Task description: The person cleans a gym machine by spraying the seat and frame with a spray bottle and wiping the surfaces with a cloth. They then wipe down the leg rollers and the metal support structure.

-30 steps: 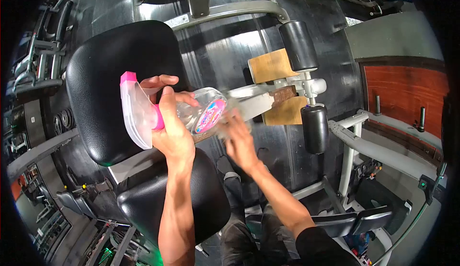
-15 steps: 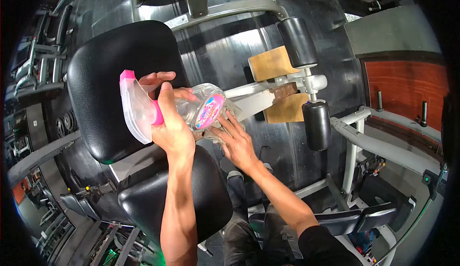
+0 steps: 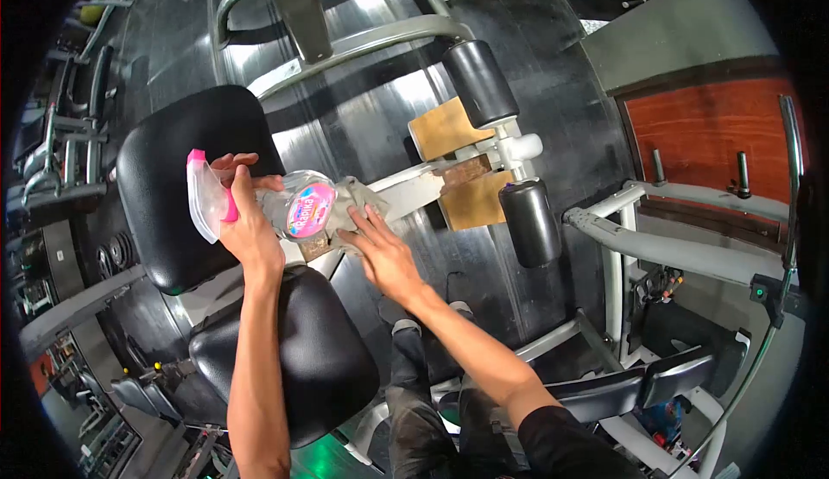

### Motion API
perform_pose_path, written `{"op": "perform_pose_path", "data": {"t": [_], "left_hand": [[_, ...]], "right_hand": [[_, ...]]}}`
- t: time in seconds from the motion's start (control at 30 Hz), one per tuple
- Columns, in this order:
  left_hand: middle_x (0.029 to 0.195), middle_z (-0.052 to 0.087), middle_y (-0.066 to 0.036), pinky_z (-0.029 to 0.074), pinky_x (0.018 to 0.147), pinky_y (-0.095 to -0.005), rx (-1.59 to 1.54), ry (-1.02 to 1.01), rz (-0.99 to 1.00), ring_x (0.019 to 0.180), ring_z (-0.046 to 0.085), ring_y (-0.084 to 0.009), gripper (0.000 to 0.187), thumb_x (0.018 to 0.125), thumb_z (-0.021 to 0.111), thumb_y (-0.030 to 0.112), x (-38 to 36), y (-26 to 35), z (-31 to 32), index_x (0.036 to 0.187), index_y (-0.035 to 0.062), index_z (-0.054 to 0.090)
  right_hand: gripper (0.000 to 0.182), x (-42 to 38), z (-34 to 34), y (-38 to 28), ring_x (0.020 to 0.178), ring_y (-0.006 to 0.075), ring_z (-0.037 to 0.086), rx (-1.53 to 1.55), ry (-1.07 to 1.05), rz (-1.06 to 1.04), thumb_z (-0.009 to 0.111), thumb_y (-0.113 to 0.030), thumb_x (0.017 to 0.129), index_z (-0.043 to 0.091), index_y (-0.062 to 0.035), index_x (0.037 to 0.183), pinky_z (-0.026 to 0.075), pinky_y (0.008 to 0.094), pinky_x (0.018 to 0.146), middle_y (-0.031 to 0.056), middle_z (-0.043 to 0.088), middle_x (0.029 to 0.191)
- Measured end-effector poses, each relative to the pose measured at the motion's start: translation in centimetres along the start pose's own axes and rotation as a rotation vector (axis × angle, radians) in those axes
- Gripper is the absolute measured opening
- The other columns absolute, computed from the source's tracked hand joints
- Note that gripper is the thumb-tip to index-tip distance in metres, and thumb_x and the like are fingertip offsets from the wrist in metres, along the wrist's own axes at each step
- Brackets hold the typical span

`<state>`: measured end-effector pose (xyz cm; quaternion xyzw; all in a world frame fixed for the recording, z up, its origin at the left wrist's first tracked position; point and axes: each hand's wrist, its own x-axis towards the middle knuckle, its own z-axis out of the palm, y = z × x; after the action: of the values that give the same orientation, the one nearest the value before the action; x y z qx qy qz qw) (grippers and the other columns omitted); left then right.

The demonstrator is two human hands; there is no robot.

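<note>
A clear spray bottle (image 3: 311,210) with a pink-and-white spray head and a pink oval label lies tilted in my left hand (image 3: 250,233). The fingers and thumb wrap round its neck. Just right of the bottle's base, my right hand (image 3: 386,259) has a grey cloth (image 3: 358,192) bunched under its fingers. That cloth rests against the white metal beam (image 3: 410,192) of the exercise bench, partly hidden by the bottle. Beneath the bottle and left hand is the black padded backrest (image 3: 186,134). Nearer to me is the black seat pad (image 3: 302,341).
Two black foam rollers (image 3: 481,82) (image 3: 530,224) and wooden plates (image 3: 449,127) sit at the beam's far end. A grey machine frame (image 3: 673,242) stands at the right. More gym equipment (image 3: 73,134) lines the left side, over a dark floor.
Both hands, with the bottle and cloth, appear further left and slightly lower. The view has shifted too. More of the cloth now shows beyond the bottle's base.
</note>
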<state>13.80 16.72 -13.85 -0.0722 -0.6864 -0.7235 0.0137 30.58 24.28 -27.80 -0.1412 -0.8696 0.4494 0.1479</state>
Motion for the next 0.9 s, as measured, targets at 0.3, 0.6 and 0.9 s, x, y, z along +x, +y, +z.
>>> {"op": "perform_pose_path", "data": {"t": [0.3,0.6,0.9], "left_hand": [[0.106,0.065,-0.018,0.054,0.074,-0.0354,0.176,-0.255,0.027,0.067,0.064,-0.0185,0.029,0.102,0.051,0.013,2.0,0.1,0.7,0.125,-0.0050,0.047],[0.113,0.063,-0.020,0.055,0.073,-0.0381,0.011,-0.075,0.123,0.067,0.063,-0.0197,0.027,0.106,0.049,0.020,2.7,0.1,0.2,0.123,-0.0007,0.045],[0.109,0.062,-0.021,0.057,0.071,-0.0403,-0.035,-0.066,0.123,0.064,0.064,-0.0201,0.026,0.107,0.047,0.019,3.4,0.3,0.1,0.123,-0.0005,0.043]], "right_hand": [[0.040,-0.5,-2.4,10.6,0.133,0.0408,0.048,-0.125,0.225,0.337,0.061,0.005,0.086,0.065,-0.0082,0.124,0.041,0.0429,0.111,0.0199,0.054,0.142],[0.050,-0.1,-2.4,4.6,0.129,0.0300,0.054,-0.288,-0.078,-0.123,0.075,-0.002,0.067,0.070,-0.0180,0.114,0.041,0.0497,0.112,0.0025,0.062,0.136],[0.040,0.4,-2.1,6.0,0.101,0.0269,0.061,-0.188,-0.009,-0.047,0.086,-0.018,0.063,0.076,-0.0215,0.102,0.050,0.0384,0.092,0.0014,0.067,0.107]]}}
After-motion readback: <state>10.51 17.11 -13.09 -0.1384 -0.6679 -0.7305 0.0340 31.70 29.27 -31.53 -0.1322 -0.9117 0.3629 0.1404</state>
